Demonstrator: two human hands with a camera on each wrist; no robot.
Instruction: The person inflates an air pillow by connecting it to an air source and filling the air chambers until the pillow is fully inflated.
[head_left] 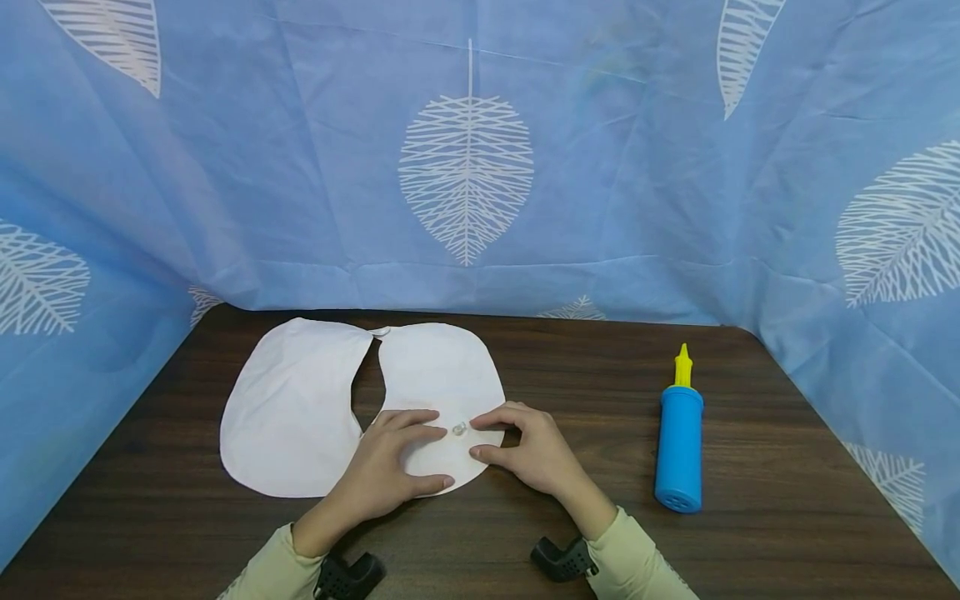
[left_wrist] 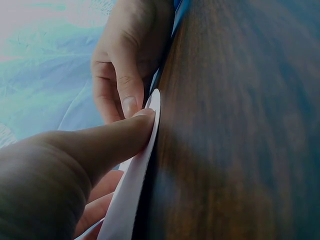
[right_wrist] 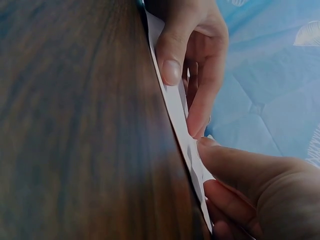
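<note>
On the table (head_left: 600, 367), toward its near side, I have the white pillow (head_left: 431, 375) lying flat, its 2 lobes side by side and the slot between them running away from the person. The clear valve (head_left: 460, 429) sits on the right-hand lobe, and to my mind its place between the hands is what counts. It lies just right of the left hand (head_left: 393, 462) and just left of the right hand (head_left: 528, 442), between the 2 forefingers; I cannot tell which is nearer. The left hand rests on the lobe with fingers spread and thumb well apart, along the near edge. On the right, thumb and forefinger curve in over the lobe's edge, tips parted; I cannot tell whether they pinch a fold. The pump (head_left: 679, 450) lies well off to the right, long axis pointing away from the person, yellow tip at the far end, nearer the right hand.
</note>
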